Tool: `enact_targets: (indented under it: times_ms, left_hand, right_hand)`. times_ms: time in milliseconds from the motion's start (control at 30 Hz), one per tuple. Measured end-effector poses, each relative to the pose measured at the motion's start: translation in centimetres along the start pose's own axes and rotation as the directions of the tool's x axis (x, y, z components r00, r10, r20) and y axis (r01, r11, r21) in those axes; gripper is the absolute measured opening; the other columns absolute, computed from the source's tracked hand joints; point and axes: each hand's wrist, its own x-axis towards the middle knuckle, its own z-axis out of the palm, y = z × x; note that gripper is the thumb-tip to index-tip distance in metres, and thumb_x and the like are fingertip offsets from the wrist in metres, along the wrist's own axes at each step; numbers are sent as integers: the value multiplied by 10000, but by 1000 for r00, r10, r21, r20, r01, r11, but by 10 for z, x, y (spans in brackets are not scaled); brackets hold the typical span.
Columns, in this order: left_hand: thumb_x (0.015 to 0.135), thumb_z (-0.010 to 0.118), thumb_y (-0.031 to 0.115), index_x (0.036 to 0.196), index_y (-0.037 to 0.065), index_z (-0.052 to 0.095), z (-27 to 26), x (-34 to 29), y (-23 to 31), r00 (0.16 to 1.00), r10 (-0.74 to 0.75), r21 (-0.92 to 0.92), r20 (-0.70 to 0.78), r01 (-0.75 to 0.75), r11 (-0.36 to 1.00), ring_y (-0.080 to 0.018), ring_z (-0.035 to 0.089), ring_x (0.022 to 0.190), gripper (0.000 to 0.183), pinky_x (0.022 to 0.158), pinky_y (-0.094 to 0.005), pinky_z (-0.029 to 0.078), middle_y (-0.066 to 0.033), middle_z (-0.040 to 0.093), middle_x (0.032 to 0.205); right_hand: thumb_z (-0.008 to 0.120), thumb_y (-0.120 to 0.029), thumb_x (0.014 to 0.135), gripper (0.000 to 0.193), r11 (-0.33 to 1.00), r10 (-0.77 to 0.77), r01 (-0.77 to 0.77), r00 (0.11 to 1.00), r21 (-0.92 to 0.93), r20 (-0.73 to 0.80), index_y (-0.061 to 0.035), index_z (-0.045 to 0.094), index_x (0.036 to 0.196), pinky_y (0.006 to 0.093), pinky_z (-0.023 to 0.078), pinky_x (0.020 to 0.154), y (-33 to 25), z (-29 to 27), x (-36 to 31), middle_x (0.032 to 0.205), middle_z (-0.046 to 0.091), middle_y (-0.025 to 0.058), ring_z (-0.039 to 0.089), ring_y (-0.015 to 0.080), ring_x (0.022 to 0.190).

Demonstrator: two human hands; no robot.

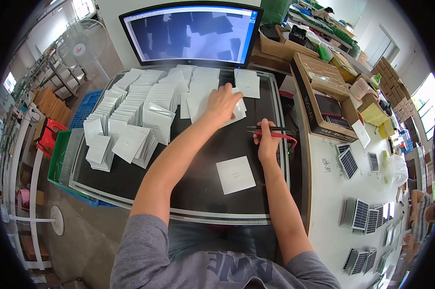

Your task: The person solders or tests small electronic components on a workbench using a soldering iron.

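Observation:
My left hand [222,105] reaches over the far middle of the dark work surface, fingers bent around some white square panels [197,110]; its grip is partly hidden. In my right hand [266,142], closed near the right rim, are a red and a black test probe [276,135], tips pointing left. One single white panel [235,175] lies flat in front of me, short marks at its middle. Leaning rows of similar white panels [131,108] fill the left and far part of the surface. A small pile of panels [248,84] sits at the far right.
A monitor [188,33] stands behind the surface, which has a raised metal rim [193,215]. To the right, a cardboard box [323,96] and several small solar panels [359,214] occupy a white table [323,192]. A green crate [58,159] and a fan [80,48] are at left.

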Motion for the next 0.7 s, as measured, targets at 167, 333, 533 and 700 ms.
enact_targets:
  times_ms: [167, 333, 533, 700]
  left_hand:
    - [750, 706, 89, 1152, 109, 601, 9, -26, -55, 976, -204, -605, -75, 118, 787, -253, 617, 821, 417, 749, -356, 501, -125, 559, 1209]
    - [745, 669, 36, 1213, 84, 571, 50, -80, -35, 973, -222, -811, -61, 81, 580, -187, 604, 820, 481, 751, -320, 504, -128, 506, 1302]
    - [709, 811, 180, 1354, 124, 503, 25, -111, 10, 999, -25, -729, 25, 35, 684, -322, 567, 1147, 716, 909, -360, 489, -202, 293, 1512]
    - [706, 810, 236, 1339, 140, 513, 33, -108, 13, 999, -33, -652, 1, 26, 758, -360, 563, 1146, 706, 935, -402, 480, -168, 352, 1471]
  right_hand:
    - [561, -333, 978, 328, 999, -13, 15, 999, 46, -44, -30, 562, 851, 220, 349, 416, -1, 0, 0, 602, 504, 19, 475, 82, 490]
    - [569, -325, 972, 319, 999, -4, 8, 996, 47, -86, -35, 562, 838, 219, 346, 415, 3, 3, 1, 598, 495, 6, 483, 78, 495]
    - [624, -282, 935, 296, 990, -22, 26, 999, -137, 29, -17, 608, 803, 226, 371, 478, 4, 10, -3, 611, 545, -1, 494, 64, 537]
    - [648, -264, 915, 280, 929, -121, 159, 984, -335, 131, -1, 640, 821, 245, 428, 567, 10, 15, -2, 648, 625, 21, 539, 70, 603]
